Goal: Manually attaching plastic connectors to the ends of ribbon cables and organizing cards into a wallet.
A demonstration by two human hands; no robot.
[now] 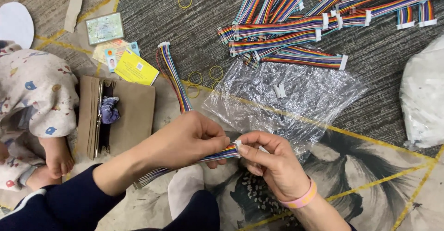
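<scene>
While your left hand [192,138] pinches the rainbow ribbon cable [217,154] and your right hand [268,161] grips its white connector [237,144], a finished cable pile [296,27] lies behind the plastic bag [286,97], with one loose cable [173,74] apparently left.

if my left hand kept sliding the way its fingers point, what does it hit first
Most likely the right hand: the left hand points right along the rainbow ribbon cable, whose white connector the right fingertips already pinch.
</scene>
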